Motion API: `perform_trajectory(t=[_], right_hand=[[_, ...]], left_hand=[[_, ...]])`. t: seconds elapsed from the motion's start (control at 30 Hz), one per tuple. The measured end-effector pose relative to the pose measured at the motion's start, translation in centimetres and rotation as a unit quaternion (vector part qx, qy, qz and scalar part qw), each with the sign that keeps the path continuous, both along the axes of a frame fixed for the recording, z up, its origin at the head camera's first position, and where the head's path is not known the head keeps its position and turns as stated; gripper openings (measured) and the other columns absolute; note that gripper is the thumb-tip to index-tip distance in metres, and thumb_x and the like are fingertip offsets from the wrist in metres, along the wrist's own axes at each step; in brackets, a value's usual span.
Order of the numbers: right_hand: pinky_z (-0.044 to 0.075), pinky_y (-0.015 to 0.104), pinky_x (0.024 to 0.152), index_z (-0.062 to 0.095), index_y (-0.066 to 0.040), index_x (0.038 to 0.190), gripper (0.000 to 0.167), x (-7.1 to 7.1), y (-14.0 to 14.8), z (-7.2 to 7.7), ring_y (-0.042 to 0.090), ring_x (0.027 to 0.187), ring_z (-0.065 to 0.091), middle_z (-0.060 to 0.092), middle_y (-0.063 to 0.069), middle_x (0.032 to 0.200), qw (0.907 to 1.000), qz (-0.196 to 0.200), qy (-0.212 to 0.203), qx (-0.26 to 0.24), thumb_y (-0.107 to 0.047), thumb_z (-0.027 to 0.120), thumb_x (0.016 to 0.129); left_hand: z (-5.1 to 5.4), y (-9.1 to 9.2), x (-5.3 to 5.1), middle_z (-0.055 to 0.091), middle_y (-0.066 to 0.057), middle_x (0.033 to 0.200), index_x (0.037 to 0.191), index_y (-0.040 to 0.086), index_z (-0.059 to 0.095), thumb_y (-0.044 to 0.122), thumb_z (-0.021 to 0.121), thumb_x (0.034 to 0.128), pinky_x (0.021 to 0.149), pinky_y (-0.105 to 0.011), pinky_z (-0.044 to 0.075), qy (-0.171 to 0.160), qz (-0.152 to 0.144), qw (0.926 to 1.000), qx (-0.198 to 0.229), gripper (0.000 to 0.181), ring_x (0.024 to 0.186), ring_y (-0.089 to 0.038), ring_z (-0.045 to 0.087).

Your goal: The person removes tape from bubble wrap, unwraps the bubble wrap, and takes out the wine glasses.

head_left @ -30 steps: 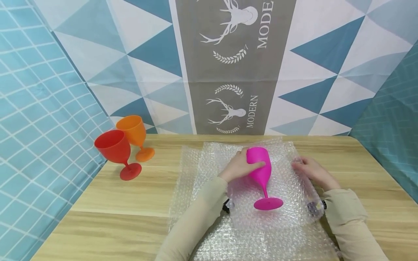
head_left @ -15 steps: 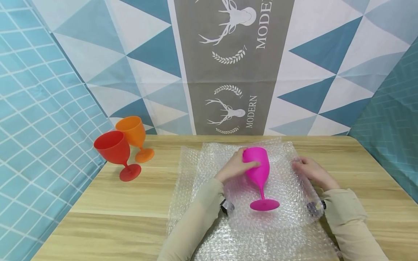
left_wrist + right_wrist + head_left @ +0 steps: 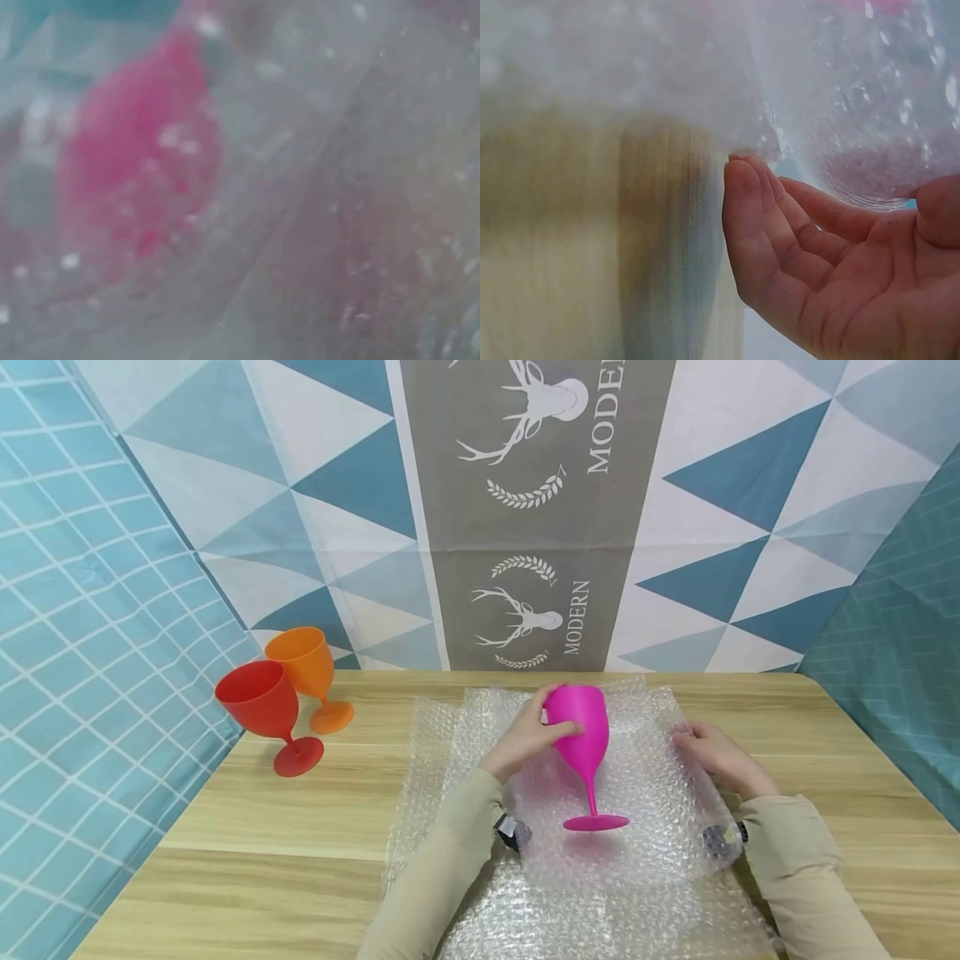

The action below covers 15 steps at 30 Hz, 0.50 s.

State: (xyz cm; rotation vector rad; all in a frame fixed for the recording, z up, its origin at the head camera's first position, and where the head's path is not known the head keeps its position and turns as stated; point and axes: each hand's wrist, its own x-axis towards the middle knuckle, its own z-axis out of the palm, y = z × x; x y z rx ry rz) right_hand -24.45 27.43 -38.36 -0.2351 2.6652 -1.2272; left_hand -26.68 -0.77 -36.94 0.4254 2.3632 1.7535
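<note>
My left hand grips the bowl of a bright pink plastic goblet, thumb across the near side. Its rim points away and its foot towards me, above a sheet of bubble wrap. Through blurred bubble wrap, the left wrist view shows the pink goblet; the left fingers cannot be made out there. At the wrap's right edge, my right hand pinches the sheet. In the right wrist view, the bubble wrap runs between thumb and index finger of the right hand, other fingers bent.
A red goblet and an orange goblet stand upright close together at the table's left. More bubble wrap lies flat under the upper sheet on the wooden table. Patterned cloth hangs behind the table.
My left hand has carried the pink goblet a little to the left and away from me, its foot rising slightly. The right hand has stayed at the wrap's edge.
</note>
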Motion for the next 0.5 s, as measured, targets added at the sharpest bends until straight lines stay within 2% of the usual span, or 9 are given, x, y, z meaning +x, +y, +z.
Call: perform_trajectory(t=[0.2,0.5], right_hand=[[0.041,0.058,0.089,0.030,0.019,0.129,0.054,0.0,-0.1,0.0,0.052,0.114,0.041,0.038,0.040,0.125,1.0000,-0.001,-0.006,0.003,-0.025,0.031,0.098],[0.036,0.061,0.092,0.029,0.019,0.129,0.052,0.1,0.0,-0.1,0.053,0.117,0.036,0.035,0.041,0.128,1.0000,-0.002,0.003,-0.006,-0.022,0.030,0.098]], left_hand=[[1.0,-1.1,0.0,0.039,-0.001,0.133,0.137,0.032,0.032,0.028,0.071,0.0746,0.080,-0.037,0.049,0.025,0.029,0.9992,0.011,0.073,0.098,-0.024,0.056],[3.0,-2.7,-0.1,0.037,-0.006,0.130,0.135,0.030,0.035,0.025,0.070,0.0746,0.075,-0.037,0.051,0.074,0.084,0.9934,0.024,0.070,0.104,-0.028,0.052]])
